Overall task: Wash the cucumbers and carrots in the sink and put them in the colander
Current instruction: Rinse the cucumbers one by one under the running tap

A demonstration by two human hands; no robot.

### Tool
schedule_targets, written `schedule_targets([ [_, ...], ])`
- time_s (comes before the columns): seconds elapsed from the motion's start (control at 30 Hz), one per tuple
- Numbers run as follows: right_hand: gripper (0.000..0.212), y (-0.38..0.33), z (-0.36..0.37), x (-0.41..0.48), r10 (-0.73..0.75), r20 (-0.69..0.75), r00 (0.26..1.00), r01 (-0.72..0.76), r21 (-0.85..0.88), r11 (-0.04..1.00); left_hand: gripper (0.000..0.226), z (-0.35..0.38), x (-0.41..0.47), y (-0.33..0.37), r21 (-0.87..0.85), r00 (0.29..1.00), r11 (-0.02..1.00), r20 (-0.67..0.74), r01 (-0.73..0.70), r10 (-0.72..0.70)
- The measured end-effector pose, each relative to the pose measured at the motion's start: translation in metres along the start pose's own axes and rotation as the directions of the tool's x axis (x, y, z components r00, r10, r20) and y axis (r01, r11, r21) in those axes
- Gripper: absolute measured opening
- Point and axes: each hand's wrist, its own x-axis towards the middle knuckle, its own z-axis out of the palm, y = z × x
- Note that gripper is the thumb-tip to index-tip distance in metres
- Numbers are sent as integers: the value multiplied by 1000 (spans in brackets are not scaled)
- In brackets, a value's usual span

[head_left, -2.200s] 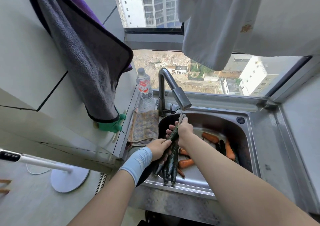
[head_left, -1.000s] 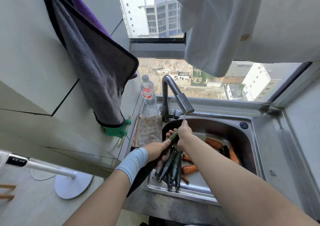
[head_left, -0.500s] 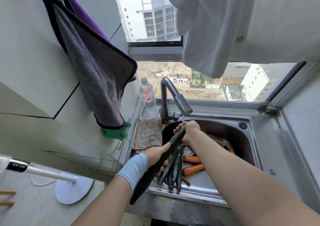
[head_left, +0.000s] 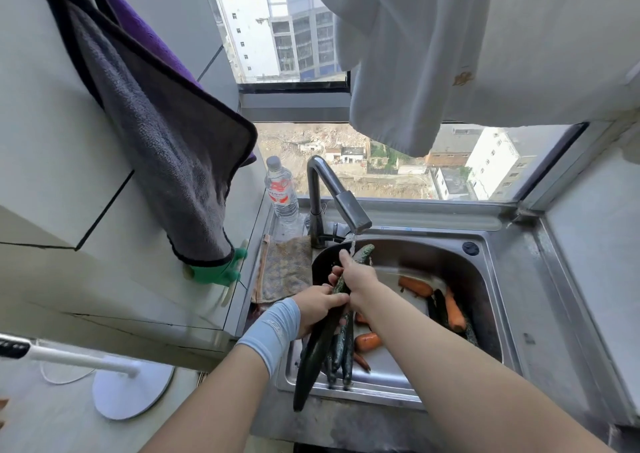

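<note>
While water ran from the tap [head_left: 341, 198], I saw on the feed the right hand [head_left: 358, 276] curled round the far part of one long cucumber [head_left: 311, 359], whose far tip sat under the stream. The left hand [head_left: 318, 305] gripped the same cucumber lower down, fingers wrapped round it. Its near end stuck out past the near rim of the sink [head_left: 443, 258]. A bunch of thinner cucumbers [head_left: 341, 352] hung just right of it, near-left in the basin; I could not tell if the left hand held those too. Carrots [head_left: 415, 286] and a few dark cucumbers [head_left: 438, 305] lay on the basin floor, middle and right. No colander was in view. My read was early in the job: one cucumber rinsing, nothing shown transferred, and the other cucumbers and all the carrots left to wash and move.
</note>
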Motion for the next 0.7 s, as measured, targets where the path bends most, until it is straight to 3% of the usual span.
schedule_targets([
  [0.1,51,-13,-3,5,-4,-169,986,-9,-76,997,45,7,7,0,188,998,981,-43,-41,50],
  [0.23,67,-29,-3,3,125,-97,987,-111,139,984,38,10,7,6,149,997,989,-81,6,6],
  [0.37,41,-23,5,-5,158,137,978,-176,132,976,42,9,11,13,-73,985,994,-148,79,-89],
  [0.47,15,-12,-1,-2,147,234,961,-156,23,987,21,7,11,19,-142,989,984,-77,111,-123],
  [0.53,17,-9,-7,4,102,131,986,-102,-1,995,3,8,12,20,-140,992,982,29,123,-120],
  [0.63,41,-13,-17,15,73,-79,994,-73,7,997,2,7,13,20,-108,989,989,112,103,-91],
  [0.7,47,-20,-25,15,105,-110,988,-105,5,994,16,3,14,23,-66,987,992,128,103,-94],
])
